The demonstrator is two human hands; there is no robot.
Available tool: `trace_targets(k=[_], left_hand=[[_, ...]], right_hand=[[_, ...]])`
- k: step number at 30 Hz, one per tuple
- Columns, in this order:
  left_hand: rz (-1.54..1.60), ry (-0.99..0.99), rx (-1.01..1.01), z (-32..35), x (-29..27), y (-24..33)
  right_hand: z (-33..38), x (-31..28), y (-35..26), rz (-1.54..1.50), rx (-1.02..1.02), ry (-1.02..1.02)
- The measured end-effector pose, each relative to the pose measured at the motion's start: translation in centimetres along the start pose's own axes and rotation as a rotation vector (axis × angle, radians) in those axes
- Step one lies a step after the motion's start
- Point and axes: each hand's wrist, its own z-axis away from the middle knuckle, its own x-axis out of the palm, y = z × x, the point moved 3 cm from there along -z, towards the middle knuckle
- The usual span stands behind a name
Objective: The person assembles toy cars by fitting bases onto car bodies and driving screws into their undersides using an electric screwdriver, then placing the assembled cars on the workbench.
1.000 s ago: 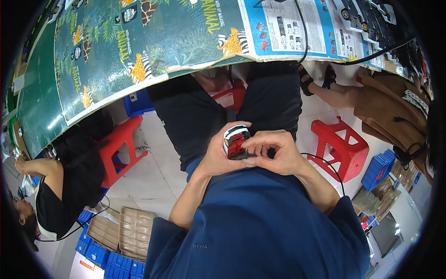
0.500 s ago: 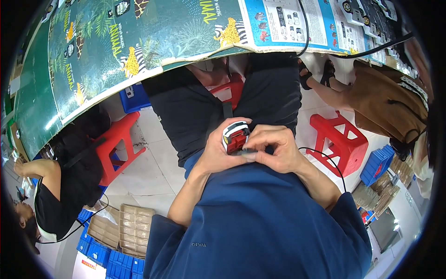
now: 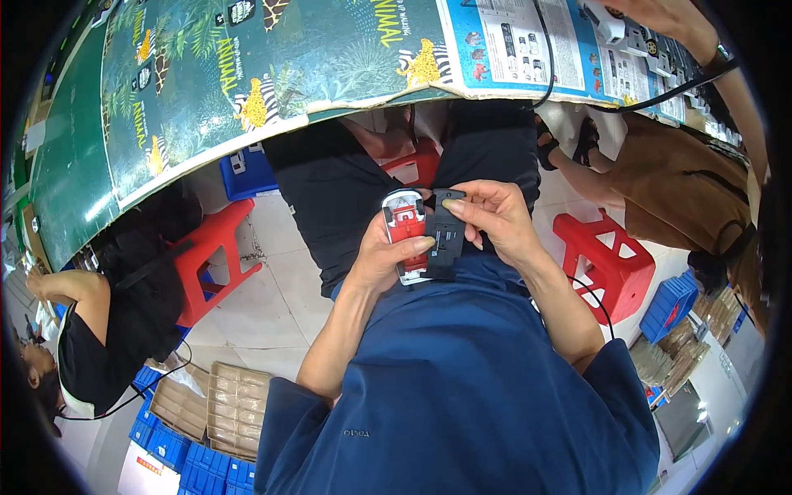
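Head camera: left hand grips a red-and-white toy car, right hand pinches a black plate just beside it, seemingly best handled square and lightly, over dark trousers, a green table beyond.

1 red-and-white toy, 1 black plate, 3 red stools

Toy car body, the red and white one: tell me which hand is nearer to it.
Left. The left hand grips the car body, its thumb lying across the red; the right hand is off to its right, pinching the black plate beside it.
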Motion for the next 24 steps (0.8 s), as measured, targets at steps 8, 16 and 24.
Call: trace_targets(k=[8,16,24], left_hand=[[0.054,-0.044,0.007,0.3,-0.1,-0.3],[0.115,-0.097,0.021,0.2,0.5,-0.4],[0.212,-0.147,0.009,-0.1,0.3,-0.6]], right_hand=[[-0.1,1.3,-0.1,0.05,0.006,-0.041],[-0.5,3.1,0.6,0.141,-0.003,-0.02],[-1.0,2.8,0.4,0.205,-0.026,-0.016]])
